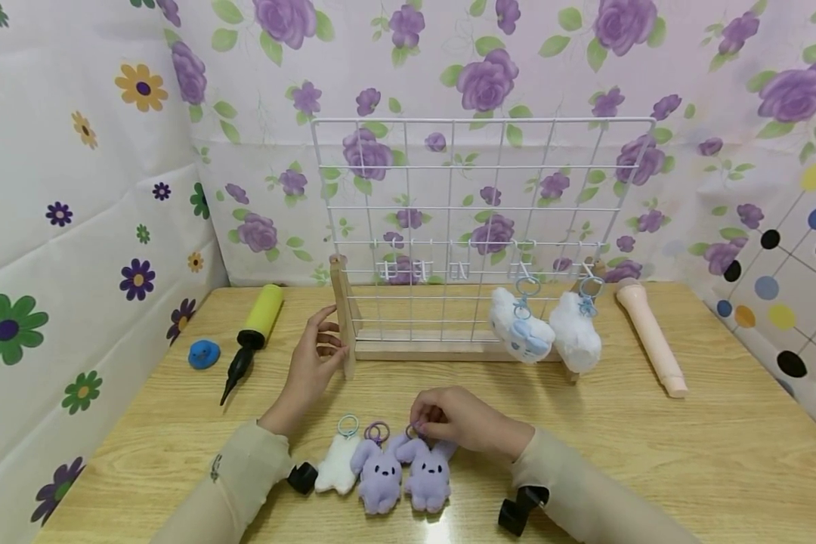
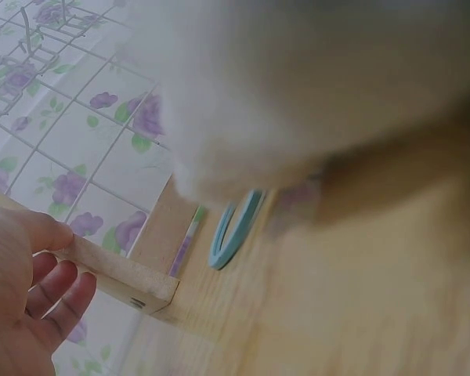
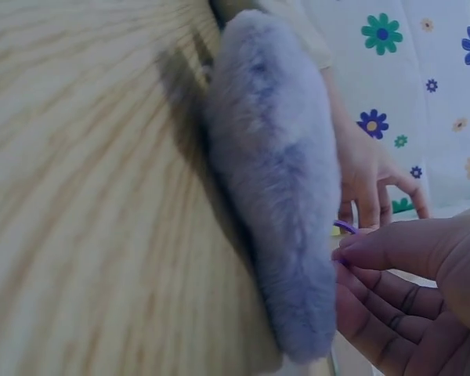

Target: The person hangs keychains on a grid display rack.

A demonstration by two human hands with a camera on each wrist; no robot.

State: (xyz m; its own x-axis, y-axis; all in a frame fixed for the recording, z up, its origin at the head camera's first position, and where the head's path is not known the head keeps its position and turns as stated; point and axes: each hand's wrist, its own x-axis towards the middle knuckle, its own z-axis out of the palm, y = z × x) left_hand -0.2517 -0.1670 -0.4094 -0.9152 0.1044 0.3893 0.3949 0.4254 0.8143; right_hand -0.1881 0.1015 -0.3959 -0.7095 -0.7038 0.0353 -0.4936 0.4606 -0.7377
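My right hand [image 1: 465, 419] pinches the purple ring of the right-hand purple bunny plush keychain [image 1: 428, 480], which lies face up on the table. In the right wrist view, that plush [image 3: 278, 180] shows from its side, beside my thumb and fingers. My left hand [image 1: 310, 359] holds the left wooden leg [image 1: 342, 317] of a white wire grid rack [image 1: 452, 208], its thumb against the wood and several fingers curled. Left of the held plush lie another purple bunny keychain [image 1: 381, 483] and a white plush keychain [image 1: 338, 465] with a light-blue ring.
Two white plush keychains, one [image 1: 522, 332] with a blue bow and another [image 1: 576, 336], hang from the rack's right hooks. Further hooks [image 1: 459, 270] sit along the grid. A yellow-black pump [image 1: 255, 329] and blue duck [image 1: 204, 353] lie left, a pale pink stick [image 1: 653, 340] right.
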